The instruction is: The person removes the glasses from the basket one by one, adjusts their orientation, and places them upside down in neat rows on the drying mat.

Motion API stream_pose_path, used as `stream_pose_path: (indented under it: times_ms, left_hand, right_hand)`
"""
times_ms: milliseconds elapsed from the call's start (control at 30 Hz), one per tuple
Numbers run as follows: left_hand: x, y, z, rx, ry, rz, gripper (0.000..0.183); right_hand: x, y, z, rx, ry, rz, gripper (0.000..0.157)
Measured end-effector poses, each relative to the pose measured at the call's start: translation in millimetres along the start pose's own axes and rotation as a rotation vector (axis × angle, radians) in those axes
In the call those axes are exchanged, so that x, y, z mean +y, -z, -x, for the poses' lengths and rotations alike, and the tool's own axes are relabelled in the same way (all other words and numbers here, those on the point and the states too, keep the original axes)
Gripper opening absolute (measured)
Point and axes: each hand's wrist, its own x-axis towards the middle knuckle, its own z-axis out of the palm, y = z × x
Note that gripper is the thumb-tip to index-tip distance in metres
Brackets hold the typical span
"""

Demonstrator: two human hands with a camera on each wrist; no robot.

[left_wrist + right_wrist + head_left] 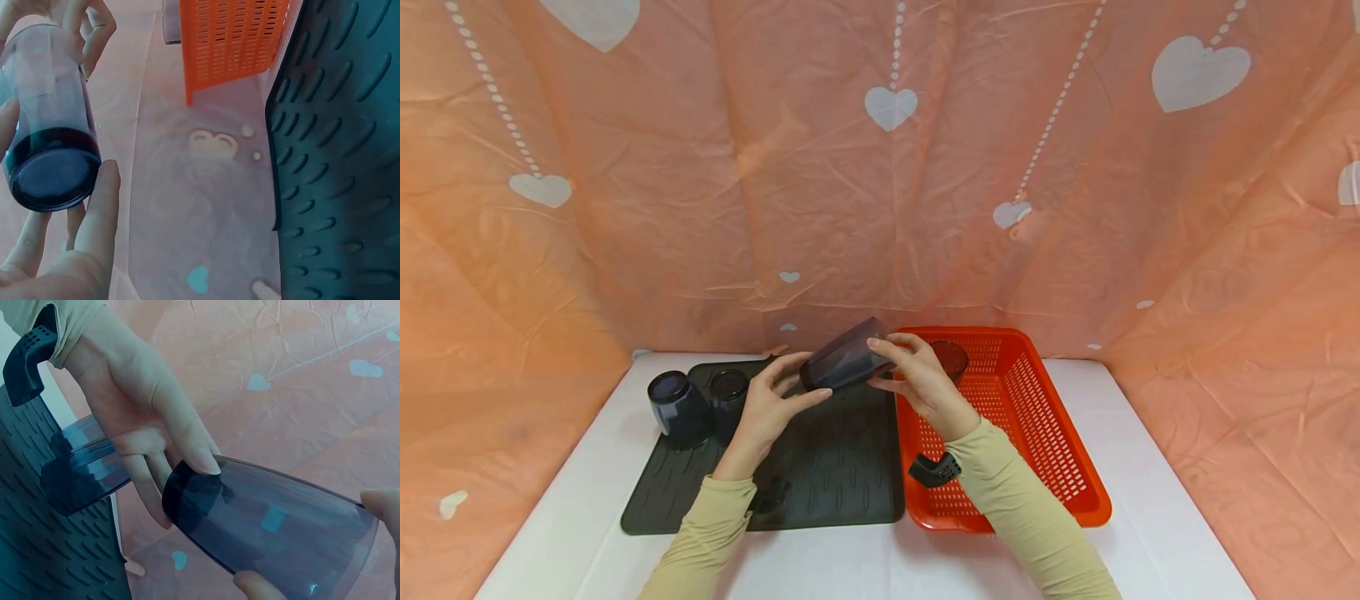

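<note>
A tinted purple-grey drinking glass (846,354) is tilted above the back of the dark drying mat (838,467). My right hand (925,383) grips its raised rim end. The thumb and fingers of my left hand (767,408) hold its lower, thick dark base (53,178). In the right wrist view, my left thumb lies against the glass (281,519) near its base. Two similar glasses stand upside down at the mat's left, one glass (681,412) beside another glass (727,396). Behind my right hand, another glass (951,358) sits in the red basket, partly hidden.
The perforated red plastic basket (1052,417) adjoins the mat's right side, beneath my right forearm. Both rest on a white table (820,567). An orange curtain with white hearts (820,208) encloses the back and sides.
</note>
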Motion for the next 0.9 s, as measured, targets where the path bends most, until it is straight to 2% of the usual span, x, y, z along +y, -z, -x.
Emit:
stream_pose_path:
  times_ms: [200, 433, 600, 900]
  left_hand:
    - [-1.4, -3.7, -1.3, 0.003, -0.011, 0.019, 0.062]
    - [-2.5, -5.9, -2.0, 0.004, -0.005, 0.019, 0.061]
    - [-5.2, -5.6, -2.6, 0.006, -0.002, 0.031, 0.062]
    - [-6.3, -7.7, 0.0, 0.029, -0.002, 0.071, 0.063]
  right_hand:
    - [1, 0.6, -1, 0.001, 0.002, -0.011, 0.052]
    - [1, 1.9, 0, -0.012, -0.002, -0.022, 0.056]
    - [2, 3.9, 0, -0.021, -0.011, -0.038, 0.052]
    - [3, 10.6, -1, -0.107, -0.039, -0.039, 0.048]
